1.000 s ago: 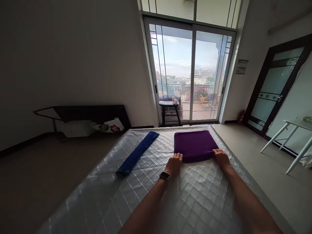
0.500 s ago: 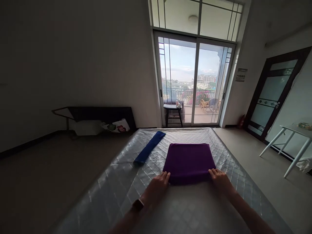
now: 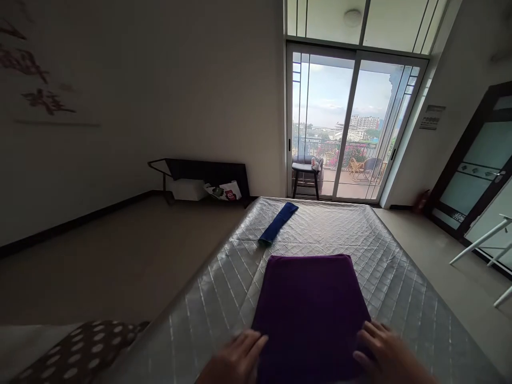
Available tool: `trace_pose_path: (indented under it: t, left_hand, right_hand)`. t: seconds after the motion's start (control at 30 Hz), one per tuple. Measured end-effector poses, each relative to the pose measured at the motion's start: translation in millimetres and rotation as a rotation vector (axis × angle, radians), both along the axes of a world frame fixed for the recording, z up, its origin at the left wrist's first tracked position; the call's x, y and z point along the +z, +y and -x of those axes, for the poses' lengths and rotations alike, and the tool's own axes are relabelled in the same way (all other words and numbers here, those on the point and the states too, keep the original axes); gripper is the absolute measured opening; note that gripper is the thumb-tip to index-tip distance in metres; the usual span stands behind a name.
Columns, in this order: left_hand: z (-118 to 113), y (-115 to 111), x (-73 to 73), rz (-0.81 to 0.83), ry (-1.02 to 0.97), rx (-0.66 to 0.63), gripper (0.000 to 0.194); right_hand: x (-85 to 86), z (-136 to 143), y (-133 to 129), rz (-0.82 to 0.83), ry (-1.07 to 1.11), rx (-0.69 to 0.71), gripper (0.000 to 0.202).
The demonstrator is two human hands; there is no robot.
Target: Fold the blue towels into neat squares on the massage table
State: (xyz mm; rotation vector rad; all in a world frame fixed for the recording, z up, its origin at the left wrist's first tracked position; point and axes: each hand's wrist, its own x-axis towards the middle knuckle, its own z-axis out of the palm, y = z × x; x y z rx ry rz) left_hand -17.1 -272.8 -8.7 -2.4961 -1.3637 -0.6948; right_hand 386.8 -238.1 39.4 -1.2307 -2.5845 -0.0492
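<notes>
A purple folded cloth (image 3: 310, 304) lies on the silvery quilted mattress (image 3: 216, 298) straight in front of me, its near end cut off by the bottom of the view. My left hand (image 3: 238, 354) is at its left edge, fingers bent and closed on the fabric. At the right edge my right hand (image 3: 386, 349) grips the cloth, with fingers curled and the thumb beneath them. Both hands are slightly blurred. Farther off, a narrow folded blue cloth (image 3: 279, 224) lies slantwise on the mattress, apart from the purple one.
A brown polka-dot fabric (image 3: 86, 349) shows at the lower left. By the wall stands a dark low frame (image 3: 204, 169) with a white box (image 3: 188, 189). Beyond the mattress are a glass sliding door (image 3: 320, 106) and a stool (image 3: 306, 169). White table legs (image 3: 482, 240) stand at right.
The purple cloth has come nearer to me, away from the blue cloth, and shows longer. My hands have moved back with it, along its sides. The view has turned left.
</notes>
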Motion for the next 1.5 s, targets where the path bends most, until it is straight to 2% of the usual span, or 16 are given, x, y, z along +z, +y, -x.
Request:
trace_pose_path:
  t: [0.1,0.17,0.2,0.27,0.37,0.5,0.63,0.77,0.87,0.93,1.03,1.1,1.17,1.23,1.4,1.5]
  left_hand:
    - [-31.4,59.7,42.0,0.097,-0.060,0.060,0.045]
    - [-55.4,107.9,56.5,0.118,-0.063,0.096,0.040]
    - [-64.9,130.3,57.9,0.131,-0.054,0.128,0.039]
    - [-72.9,166.2,50.4,0.202,-0.025,0.206,0.040]
    - [-53.1,194.7,25.2,0.347,-0.019,0.303,0.049]
    - [-5.3,203.2,-2.5,0.461,-0.084,0.323,0.058]
    - [13.0,207.9,-12.2,0.465,-0.091,0.276,0.056]
    - [15.0,214.1,-10.1,0.414,-0.117,0.279,0.050]
    - [9.1,217.6,1.5,0.374,-0.145,0.320,0.044]
    - [-6.5,218.4,12.3,0.326,-0.166,0.324,0.040]
    - [-44.8,217.0,24.5,0.286,-0.171,0.230,0.034]
    - [-67.2,215.8,26.2,0.302,-0.163,0.172,0.029]
    - [-76.3,215.5,23.4,0.320,-0.172,0.173,0.027]
    - [-69.8,216.3,18.1,0.328,-0.198,0.202,0.027]
    - [-29.0,221.2,6.9,0.330,-0.291,0.287,0.029]
    - [-18.9,224.9,3.5,0.336,-0.349,0.303,0.031]
  right_hand:
    - [30.9,29.3,49.5,0.078,0.072,-0.051,0.027]
    - [38.5,52.1,92.7,0.055,0.117,-0.109,0.029]
    - [37.6,62.3,113.4,0.049,0.124,-0.159,0.031]
    - [28.1,76.9,147.7,0.082,0.099,-0.276,0.037]
    - [4.3,82.7,175.2,0.168,0.070,-0.400,0.043]
    - [-19.7,76.2,181.5,0.163,0.133,-0.441,0.044]
    - [-25.0,73.4,182.3,0.130,0.182,-0.480,0.041]
    - [-23.4,73.4,182.9,0.128,0.188,-0.538,0.039]
    - [-21.5,74.0,181.2,0.109,0.170,-0.544,0.038]
    - [-20.2,74.8,180.1,0.096,0.164,-0.530,0.037]
    - [-17.8,75.1,179.9,0.107,0.155,-0.518,0.034]
    - [-16.0,73.7,180.8,0.128,0.142,-0.522,0.033]
    - [-14.2,70.6,182.1,0.150,0.131,-0.522,0.033]
    - [-12.9,66.8,183.5,0.172,0.122,-0.518,0.032]
    - [-13.0,63.0,185.4,0.189,0.124,-0.548,0.032]
    - [-13.8,64.4,185.0,0.195,0.136,-0.554,0.032]
